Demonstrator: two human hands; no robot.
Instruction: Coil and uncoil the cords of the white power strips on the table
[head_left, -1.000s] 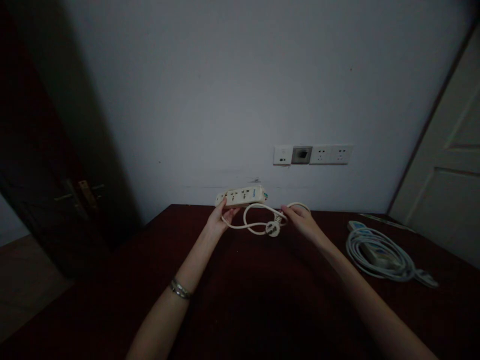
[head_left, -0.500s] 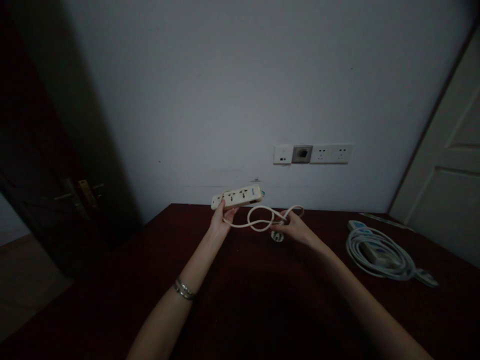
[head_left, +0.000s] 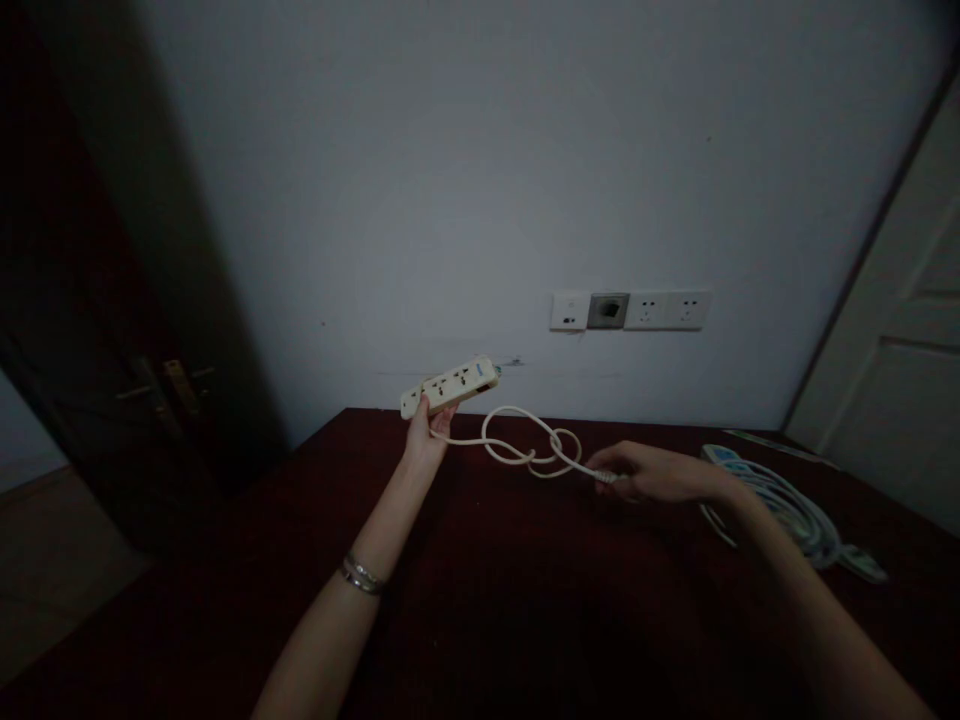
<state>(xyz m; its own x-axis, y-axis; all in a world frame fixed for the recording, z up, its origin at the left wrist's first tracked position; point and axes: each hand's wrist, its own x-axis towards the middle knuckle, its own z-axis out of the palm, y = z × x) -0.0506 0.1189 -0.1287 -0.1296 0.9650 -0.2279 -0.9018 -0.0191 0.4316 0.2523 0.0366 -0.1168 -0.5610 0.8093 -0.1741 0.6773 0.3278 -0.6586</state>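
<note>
My left hand (head_left: pixel 427 430) grips a white power strip (head_left: pixel 450 387) near its left end, thumb on top of the socket face. The strip is tilted, its right end higher, in front of the wall. Its white cord (head_left: pixel 506 460) runs from beside my left hand in loose, crossing loops toward the right. My right hand (head_left: pixel 645 472) is closed on the plug end of that cord, with the ribbed collar (head_left: pixel 606 477) showing at the fingers. The plug itself is hidden by the hand.
Behind my right forearm, a coiled white cable (head_left: pixel 795 515) lies on the dark red table (head_left: pixel 480 600). Wall sockets (head_left: pixel 667 310) sit above the table's back edge. A dark door (head_left: pixel 90 400) stands at the left, a pale door (head_left: pixel 900 350) at the right.
My right hand has moved right and slightly down, pulling the plug end and spreading the cord loops. My left hand and the power strip have shifted a little left, the strip tilting more.
</note>
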